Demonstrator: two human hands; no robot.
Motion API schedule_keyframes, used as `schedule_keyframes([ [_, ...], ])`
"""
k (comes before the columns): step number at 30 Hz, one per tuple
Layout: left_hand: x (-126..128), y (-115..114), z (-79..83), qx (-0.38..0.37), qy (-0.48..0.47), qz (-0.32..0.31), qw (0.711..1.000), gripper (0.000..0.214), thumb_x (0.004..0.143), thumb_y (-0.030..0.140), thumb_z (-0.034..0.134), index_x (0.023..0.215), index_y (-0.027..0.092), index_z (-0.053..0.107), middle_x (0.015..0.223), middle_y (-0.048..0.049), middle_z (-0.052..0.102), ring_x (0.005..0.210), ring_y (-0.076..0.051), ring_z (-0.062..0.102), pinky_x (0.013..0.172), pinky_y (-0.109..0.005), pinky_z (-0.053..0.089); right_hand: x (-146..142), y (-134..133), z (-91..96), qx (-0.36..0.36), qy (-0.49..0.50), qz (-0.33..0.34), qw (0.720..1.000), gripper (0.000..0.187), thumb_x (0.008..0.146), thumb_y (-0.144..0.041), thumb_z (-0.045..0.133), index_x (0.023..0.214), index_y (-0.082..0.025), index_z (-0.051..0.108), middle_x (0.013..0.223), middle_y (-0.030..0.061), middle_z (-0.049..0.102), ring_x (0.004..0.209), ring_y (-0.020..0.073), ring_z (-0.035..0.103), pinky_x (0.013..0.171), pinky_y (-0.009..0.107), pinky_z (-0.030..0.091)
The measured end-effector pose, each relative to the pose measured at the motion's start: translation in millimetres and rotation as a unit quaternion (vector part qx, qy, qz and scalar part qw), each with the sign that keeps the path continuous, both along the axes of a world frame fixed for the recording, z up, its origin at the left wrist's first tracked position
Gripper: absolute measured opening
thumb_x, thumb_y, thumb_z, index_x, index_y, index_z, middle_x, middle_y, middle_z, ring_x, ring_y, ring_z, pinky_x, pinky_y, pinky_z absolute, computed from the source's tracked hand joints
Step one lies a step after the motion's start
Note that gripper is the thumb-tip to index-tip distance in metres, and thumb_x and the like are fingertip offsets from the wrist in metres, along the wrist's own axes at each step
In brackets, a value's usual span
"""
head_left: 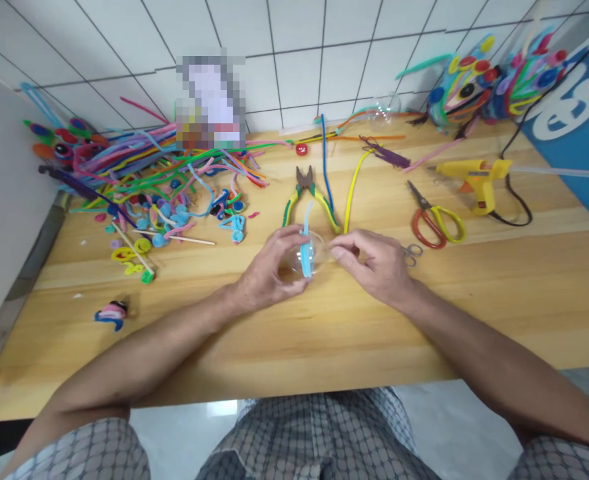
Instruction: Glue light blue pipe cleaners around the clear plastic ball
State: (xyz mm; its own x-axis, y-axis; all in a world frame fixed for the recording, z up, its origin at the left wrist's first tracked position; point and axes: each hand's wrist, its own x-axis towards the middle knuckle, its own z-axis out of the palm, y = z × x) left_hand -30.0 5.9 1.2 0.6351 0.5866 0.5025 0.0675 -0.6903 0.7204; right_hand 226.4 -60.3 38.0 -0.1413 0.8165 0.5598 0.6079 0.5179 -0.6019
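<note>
My left hand (267,270) is curled round a clear plastic ball (318,259) just above the table. A light blue pipe cleaner (306,257) forms a band at the ball, one end sticking up past my fingers; whether it lies on the outside or inside I cannot tell. My right hand (378,263) is at the ball's right side, thumb and forefinger pinched together. What sits in that pinch is too small to make out. Beyond the hands lie pliers (304,179) with green-yellow handles, a blue pipe cleaner (326,167) and a yellow pipe cleaner (353,190).
Red-and-yellow-handled scissors (427,213), small metal scissors (413,253) and a yellow glue gun (477,180) lie right. Two colourful fish-like figures (459,90) stand behind them, near another clear ball (384,110). Left is a heap of pipe cleaners (144,157) and small curled pieces (167,217).
</note>
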Motion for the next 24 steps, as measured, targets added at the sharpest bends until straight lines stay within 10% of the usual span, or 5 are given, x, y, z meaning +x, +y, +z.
schedule_keyframes([
  [9, 9.2, -3.8, -2.9, 0.06, 0.015, -0.003, 0.998, 0.068, 0.09, 0.032, 0.087, 0.151, 0.026, 0.058, 0.153, -0.0178, 0.066, 0.147, -0.036, 0.063, 0.121, -0.059, 0.054, -7.6, -3.9, -7.8, 0.029, -0.053, 0.049, 0.997, 0.049, 0.101, -0.041, 0.079, 0.146, -0.027, 0.066, 0.136, 0.0152, 0.075, 0.126, 0.034, 0.074, 0.1, 0.054, 0.067],
  [24, 14.3, -6.3, -4.6, 0.047, -0.023, -0.012, 0.999, 0.063, 0.093, 0.035, 0.083, 0.151, 0.026, 0.06, 0.151, -0.0172, 0.063, 0.147, -0.034, 0.061, 0.121, -0.058, 0.054, -12.6, -3.8, -12.4, 0.001, -0.074, 0.058, 0.996, 0.06, 0.101, -0.042, 0.078, 0.155, -0.027, 0.057, 0.142, 0.0171, 0.071, 0.127, 0.0343, 0.072, 0.101, 0.055, 0.066],
])
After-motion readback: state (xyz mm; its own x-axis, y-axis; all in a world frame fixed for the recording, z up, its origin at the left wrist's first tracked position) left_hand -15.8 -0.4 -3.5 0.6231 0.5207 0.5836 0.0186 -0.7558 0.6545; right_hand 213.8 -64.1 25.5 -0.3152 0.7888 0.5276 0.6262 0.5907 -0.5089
